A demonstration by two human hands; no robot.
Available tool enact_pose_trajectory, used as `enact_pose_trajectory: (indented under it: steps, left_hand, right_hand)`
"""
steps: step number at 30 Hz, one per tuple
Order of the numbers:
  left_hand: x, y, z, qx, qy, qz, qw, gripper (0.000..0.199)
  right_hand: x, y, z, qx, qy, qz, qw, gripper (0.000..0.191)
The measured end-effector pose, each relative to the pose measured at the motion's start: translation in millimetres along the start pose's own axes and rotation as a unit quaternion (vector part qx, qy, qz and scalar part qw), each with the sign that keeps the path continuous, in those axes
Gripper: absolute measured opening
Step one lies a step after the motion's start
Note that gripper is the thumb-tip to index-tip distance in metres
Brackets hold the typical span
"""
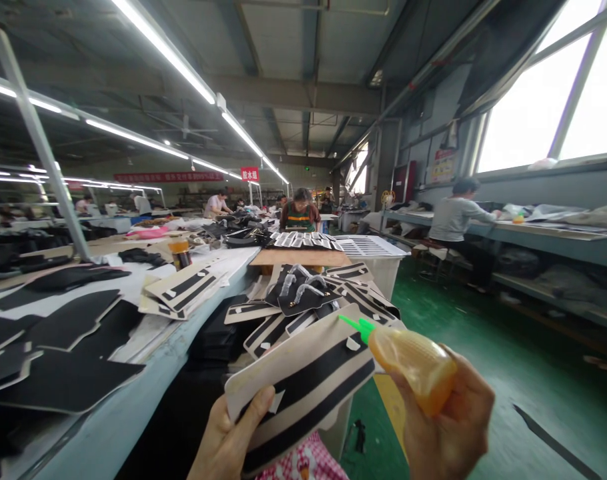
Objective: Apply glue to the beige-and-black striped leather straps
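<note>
Striped panel (308, 377) and squeeze bottle (413, 363) are both held up close, to the right of the workbench's long edge (158, 347) and off its top. The left hand (231, 433) pinches the panel at its near left corner, thumb flat on the face beside a white tab (277, 402); its other fingers are mostly hidden underneath. The panel looks thin, light and fairly stiff, likely to spring or bend if held too far in; a corner or bare pale margin seems the best hold, off the black bands and tabs. The right hand (448, 413) wraps the bottle near its base, with the green nozzle (364, 328) pointing at the panel's far corner; whether the tip touches cannot be told. Translucent and partly filled with amber liquid, the bottle is probably light, soft-walled and easily dented, so a hard grip could force liquid out, and any smear would make it slippery. Its broad body gives a surer hold than the narrow nozzle. Beyond the panel lies a loose pile of striped pieces (363, 293), which could slide if nudged.
</note>
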State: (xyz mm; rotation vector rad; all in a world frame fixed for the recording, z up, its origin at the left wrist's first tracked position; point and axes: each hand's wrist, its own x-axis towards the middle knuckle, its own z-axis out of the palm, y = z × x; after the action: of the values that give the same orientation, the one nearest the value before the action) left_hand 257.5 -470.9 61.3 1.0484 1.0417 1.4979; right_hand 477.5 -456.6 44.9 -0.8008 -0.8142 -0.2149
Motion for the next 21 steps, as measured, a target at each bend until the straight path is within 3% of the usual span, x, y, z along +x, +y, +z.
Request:
enact_pose_trajectory:
  steps: [3,7,11,16,21]
  left_hand:
    - [-0.1,-0.3,-0.7,0.009,-0.01,-0.002,1.0,0.038]
    - [-0.6,-1.6,-1.6,0.009,-0.018,-0.005,1.0,0.038]
    - [-0.4,-3.7,-3.9,0.005,-0.015,-0.015,1.0,0.042]
    - [-0.1,-4.4,-5.8,0.018,-0.02,-0.018,0.999,0.04]
    - [-1.5,-4.4,-4.6,0.021,-0.012,-0.013,1.0,0.039]
  right_hand:
    - [0.7,0.7,-1.2,0.003,-0.024,0.005,1.0,0.058]
    - [3.0,3.1,-2.3,-0.036,0.019,-0.01,0.999,0.061]
    - [6.6,6.8,-2.5,-0.022,0.003,-0.003,1.0,0.061]
    - [10.7,7.0,-3.7,-0.043,0.039,-0.024,0.998,0.061]
    - [8.6,2.5,-6.8,-0.034,0.01,0.007,0.999,0.061]
